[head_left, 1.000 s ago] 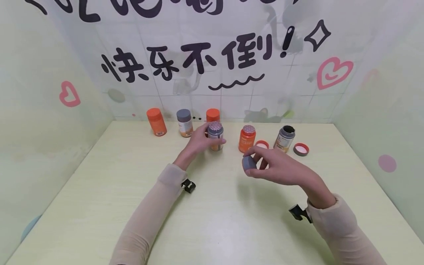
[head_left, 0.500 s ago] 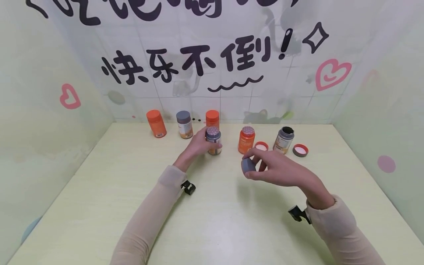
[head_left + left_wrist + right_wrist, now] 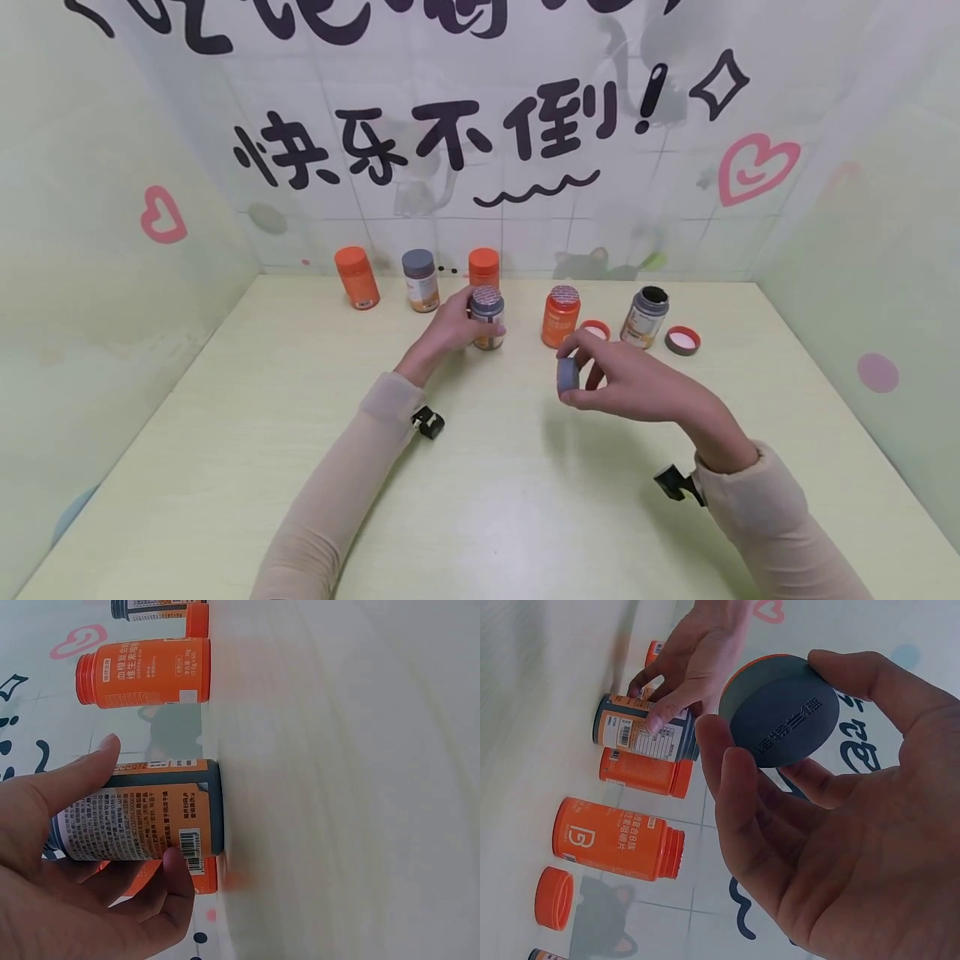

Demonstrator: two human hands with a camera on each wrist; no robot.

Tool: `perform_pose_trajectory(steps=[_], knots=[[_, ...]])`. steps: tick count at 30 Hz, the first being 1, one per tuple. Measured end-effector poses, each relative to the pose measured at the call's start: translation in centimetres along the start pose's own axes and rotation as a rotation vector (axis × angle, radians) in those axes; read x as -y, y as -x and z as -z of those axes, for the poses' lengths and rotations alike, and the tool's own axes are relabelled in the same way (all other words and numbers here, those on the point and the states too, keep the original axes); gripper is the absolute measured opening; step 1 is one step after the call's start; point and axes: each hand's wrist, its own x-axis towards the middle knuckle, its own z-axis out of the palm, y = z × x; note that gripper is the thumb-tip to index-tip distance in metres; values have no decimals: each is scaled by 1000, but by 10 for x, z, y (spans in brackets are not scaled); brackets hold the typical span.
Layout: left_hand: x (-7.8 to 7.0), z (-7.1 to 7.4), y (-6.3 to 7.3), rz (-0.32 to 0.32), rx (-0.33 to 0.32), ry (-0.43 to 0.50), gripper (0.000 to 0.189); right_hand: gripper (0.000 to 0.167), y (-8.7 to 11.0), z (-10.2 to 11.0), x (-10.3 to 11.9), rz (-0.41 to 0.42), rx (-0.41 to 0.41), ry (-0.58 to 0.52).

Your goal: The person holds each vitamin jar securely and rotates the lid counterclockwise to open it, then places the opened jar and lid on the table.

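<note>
My left grip (image 3: 452,323) was curled round the grey bottle (image 3: 139,817), upright on the table (image 3: 487,492) left of the uncapped orange bottle (image 3: 560,323), long axis vertical, sealed mouth up. Nearer me than that orange bottle, my right grip (image 3: 637,379) pinched the grey cap (image 3: 784,724) on edge, its inside hidden.
</note>
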Motion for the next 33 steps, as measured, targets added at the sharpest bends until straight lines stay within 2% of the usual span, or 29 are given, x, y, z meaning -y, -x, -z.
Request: perform_pose_trajectory(steps=[10, 18, 26, 29, 33], knots=[[-4, 2, 4, 39, 19, -2, 93, 48, -5, -2, -3, 12, -73, -3], [-3, 12, 15, 31, 6, -18, 86, 53, -10, -5, -10, 66, -157, 24], [2, 31, 33, 39, 3, -9, 92, 47, -20, -12, -15, 38, -250, -10], [5, 40, 39, 44, -2, -18, 91, 48, -26, -15, -18, 32, -253, -63], [11, 54, 45, 58, -27, -38, 91, 52, -36, -20, -20, -6, -247, -69]])
